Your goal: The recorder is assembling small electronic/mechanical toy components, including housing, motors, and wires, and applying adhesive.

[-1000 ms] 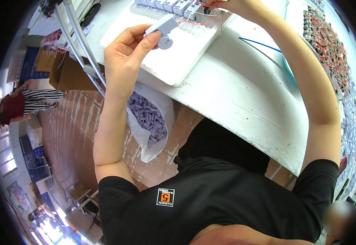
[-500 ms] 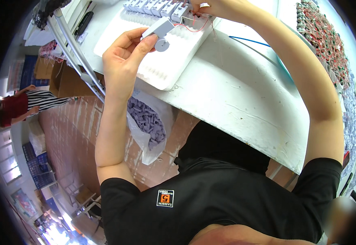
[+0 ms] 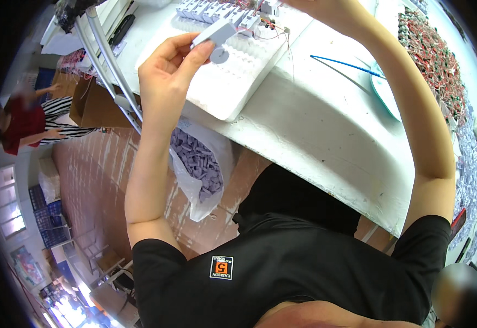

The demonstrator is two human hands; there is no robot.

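My left hand [image 3: 170,74] pinches a small light-grey plastic housing [image 3: 216,34] with a round disc at its lower end, between thumb and fingers. It is held above a white foam tray [image 3: 216,90]. Behind it, a row of similar grey housings [image 3: 208,11] stands in the tray's far part, with thin wires [image 3: 271,24] trailing over the right end of the row. At the top edge, my right hand [image 3: 326,8] is to the right of that row; its fingers are cut off by the picture's edge, so what they hold cannot be seen.
A heap of red-wired parts [image 3: 430,60] covers the right side, with many grey pieces nearer. A blue stick [image 3: 342,64] leans on a teal-rimmed dish [image 3: 386,93]. Below the table's left edge hangs a bag of grey pieces [image 3: 197,164]. A metal lamp arm [image 3: 107,60] and another person [image 3: 28,123] are at left.
My right hand has moved from the wires at the row's right end toward the upper right, partly out of view. My left hand keeps its hold on the housing, nearly still.
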